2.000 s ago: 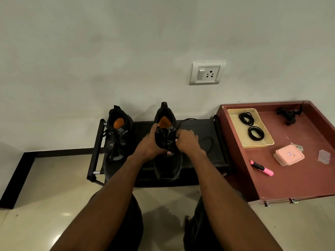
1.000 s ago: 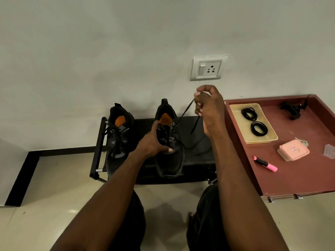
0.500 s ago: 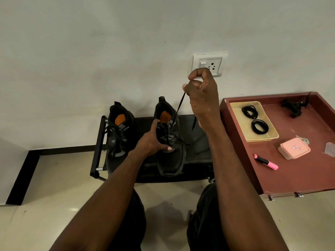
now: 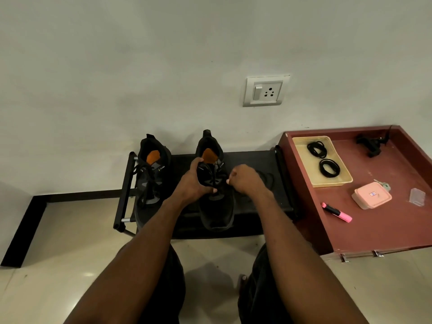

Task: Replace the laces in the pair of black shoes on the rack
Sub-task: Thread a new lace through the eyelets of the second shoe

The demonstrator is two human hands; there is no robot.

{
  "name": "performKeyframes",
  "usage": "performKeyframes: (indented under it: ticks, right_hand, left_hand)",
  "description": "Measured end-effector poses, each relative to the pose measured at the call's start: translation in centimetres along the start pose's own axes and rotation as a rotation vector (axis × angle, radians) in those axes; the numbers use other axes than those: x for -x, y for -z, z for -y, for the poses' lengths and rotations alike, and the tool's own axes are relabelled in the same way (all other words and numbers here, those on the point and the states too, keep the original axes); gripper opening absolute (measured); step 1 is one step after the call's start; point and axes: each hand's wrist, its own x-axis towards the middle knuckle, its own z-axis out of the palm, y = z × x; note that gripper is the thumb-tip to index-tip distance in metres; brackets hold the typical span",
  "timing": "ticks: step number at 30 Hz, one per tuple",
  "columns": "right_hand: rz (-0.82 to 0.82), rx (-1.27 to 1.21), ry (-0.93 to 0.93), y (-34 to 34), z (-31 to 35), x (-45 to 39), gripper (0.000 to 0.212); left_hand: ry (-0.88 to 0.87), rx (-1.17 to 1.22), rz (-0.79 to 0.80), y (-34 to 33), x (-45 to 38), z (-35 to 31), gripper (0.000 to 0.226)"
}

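— On the black rack [image 4: 254, 160], which shoe is being handled?
— The right-hand shoe [image 4: 216, 202]. The left hand [image 4: 195, 182] grips its tongue, thumb across the laces [image 4: 214, 177].
— And the right hand [image 4: 245, 178]?
— Fingers curled at the shoe's right eyelets; whether they pinch lace, I cannot tell. The other shoe [image 4: 149, 181] stands just beside, untouched.

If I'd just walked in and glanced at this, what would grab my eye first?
Probably the two hands, the left hand gripping the right black shoe on the low rack, the right hand at its laces. Next, the pink marker and pink box on the maroon table to the right.
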Motion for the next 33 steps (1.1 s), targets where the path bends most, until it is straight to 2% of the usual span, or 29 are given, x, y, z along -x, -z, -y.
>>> performKeyframes:
  ticks: [4, 8, 11, 14, 16, 18, 20, 21, 24, 27, 29, 31, 33]
  right_hand:
    - [0.018, 0.113, 0.014, -2.6, 0.2, -0.5, 0.022]
    - [0.03, -0.039, -0.094, -2.1, 0.1, -0.9, 0.025]
    - [0.079, -0.304, -0.098, 0.0, 0.7, 1.0, 0.01]
    - [0.302, -0.69, 0.07, 2.6, 1.7, 4.4, 0.002]
    - [0.519, -1.019, 0.259, 3.8, 2.3, 6.0, 0.014]
    - [0.579, -1.157, 0.397, 4.3, 2.8, 6.7, 0.022]
    - [0.459, -1.12, 0.425, 4.0, 3.1, 6.8, 0.023]
    - [0.35, -1.063, 0.408, 3.6, 3.2, 6.7, 0.021]
    - [0.025, -0.87, 0.282, 2.3, 2.8, 5.7, 0.012]
    - [-0.201, -0.753, 0.095, 1.6, 1.1, 3.9, 0.013]
    - [-0.359, -0.577, -0.026, 1.8, -0.5, 2.4, 0.011]
    - [-0.436, -0.355, -0.16, 1.9, -1.7, 1.7, 0.017]
    - [-0.482, -0.161, -0.284, 1.8, -1.8, 2.0, 0.026]
  left_hand:
    - [-0.005, 0.017, 0.006, -0.1, 0.2, 0.3, 0.108]
    - [-0.024, 0.005, 0.006, 0.1, 0.8, 0.0, 0.109]
    - [-0.017, 0.047, -0.123, 0.5, 1.1, -0.4, 0.087]
    - [0.115, 0.217, -0.223, 1.0, 1.4, -0.3, 0.05]
    - [0.176, 0.46, -0.173, 1.4, 1.9, -0.4, 0.025]
    - [0.172, 0.705, -0.053, 2.0, 2.8, -1.0, 0.018]
    - [0.128, 0.894, 0.119, 2.6, 3.7, -1.7, 0.029]
    - [0.113, 0.953, 0.198, 2.8, 4.0, -1.8, 0.033]
    - [0.106, 0.95, 0.337, 3.2, 5.0, -1.8, 0.036]
    - [0.139, 0.801, 0.234, 3.7, 5.0, -1.2, 0.025]
    - [0.214, 0.679, 0.078, 4.1, 4.3, -0.5, 0.02]
    - [0.295, 0.517, -0.069, 4.2, 3.6, 0.4, 0.018]
    - [0.327, 0.425, -0.145, 3.9, 3.3, 0.8, 0.018]
